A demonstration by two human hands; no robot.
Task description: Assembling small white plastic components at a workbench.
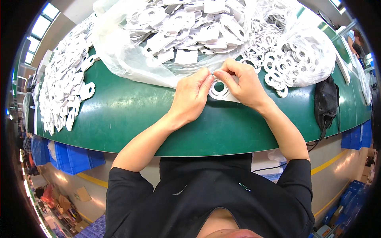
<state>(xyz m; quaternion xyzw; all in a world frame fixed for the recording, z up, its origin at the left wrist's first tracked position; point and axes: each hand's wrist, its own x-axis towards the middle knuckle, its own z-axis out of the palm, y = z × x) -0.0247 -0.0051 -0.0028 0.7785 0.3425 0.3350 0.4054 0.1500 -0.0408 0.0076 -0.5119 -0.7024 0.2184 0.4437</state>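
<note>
Above the green table [131, 133], my left hand [189, 95] and my right hand [246, 85] meet at a white plastic part with a round hole [218, 95]. A ring-shaped rim surrounds the hole, and green shows through it. My right fingers are closed around the part's right side, hiding much of its outline. The left thumb and forefinger pinch at its upper left edge. Both sets of fingertips come close together at the top, where anything smaller between them is hidden.
Beyond my hands, a clear plastic bag [119, 59] holds a heap of flat white parts [186, 27]. Loose white rings [274, 63] spill from another bag at right. More white parts [65, 79] lie at left. A black pouch [326, 103] sits near the right edge; blue bins [73, 156] stand below.
</note>
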